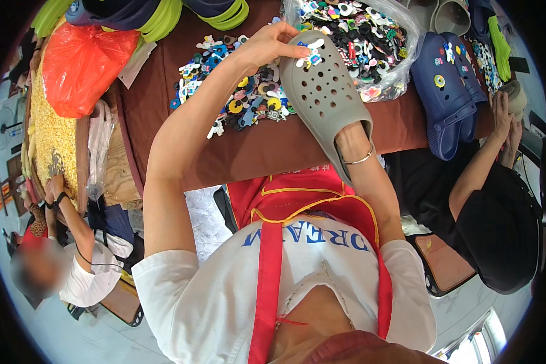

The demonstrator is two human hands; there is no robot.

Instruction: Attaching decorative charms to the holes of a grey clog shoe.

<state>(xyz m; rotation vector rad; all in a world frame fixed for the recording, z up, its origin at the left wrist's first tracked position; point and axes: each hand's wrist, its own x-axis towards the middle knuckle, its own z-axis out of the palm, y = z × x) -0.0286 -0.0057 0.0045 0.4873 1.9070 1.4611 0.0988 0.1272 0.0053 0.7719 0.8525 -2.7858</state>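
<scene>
A grey clog [325, 85] with round holes is tilted over the table edge, toe away from me. My right hand is inside it and hidden; only the wrist [353, 144], with a bangle, shows at the opening. At the clog's toe, my left hand [272, 47] pinches a small white and blue shoe charm [312, 54], thumb on it. Beneath my left forearm lies a loose pile of colourful charms [249, 100]. Beyond the clog sits a clear plastic bag [414, 45] full of mixed charms.
A pair of navy clogs [434, 97] with charms stands at right, near a co-worker's hands [502, 115] holding another shoe. A red plastic bag [82, 67] rests at left by a yellow heap [51, 139], where another person works. Navy and lime clogs [221, 12] lie at the back.
</scene>
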